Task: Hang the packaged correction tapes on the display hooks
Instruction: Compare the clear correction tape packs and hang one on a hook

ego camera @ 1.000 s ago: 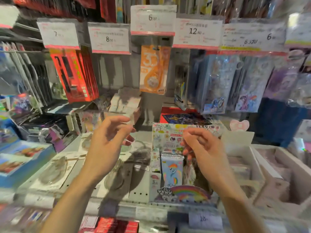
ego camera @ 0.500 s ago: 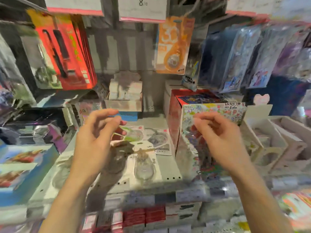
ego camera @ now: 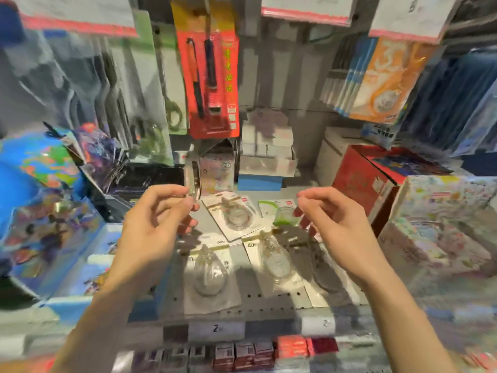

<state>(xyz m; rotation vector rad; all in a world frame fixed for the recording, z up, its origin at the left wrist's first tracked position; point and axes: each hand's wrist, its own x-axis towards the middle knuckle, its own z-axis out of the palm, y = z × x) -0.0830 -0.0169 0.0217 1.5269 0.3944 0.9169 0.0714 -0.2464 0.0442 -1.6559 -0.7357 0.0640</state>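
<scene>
Several packaged correction tapes lie flat on the grey perforated shelf: a clear one on a white card, a green one, and two clear ones nearer me. My left hand hovers above the shelf's left part, fingers loosely curled, holding nothing. My right hand hovers over the right-hand packs, also holding nothing; its shadow covers another pack. An orange pack hangs on a display hook at the upper right, under the price labels.
A red pen pack hangs at top centre, scissors packs to its left. White boxes on a blue one stand at the shelf's back. A red box and a patterned display box stand right; blue boxes crowd the left.
The view has swung down and to the left, bringing the flat packs on the shelf to the centre. Both hands stay raised and have spread slightly apart; neither has taken hold of anything.
</scene>
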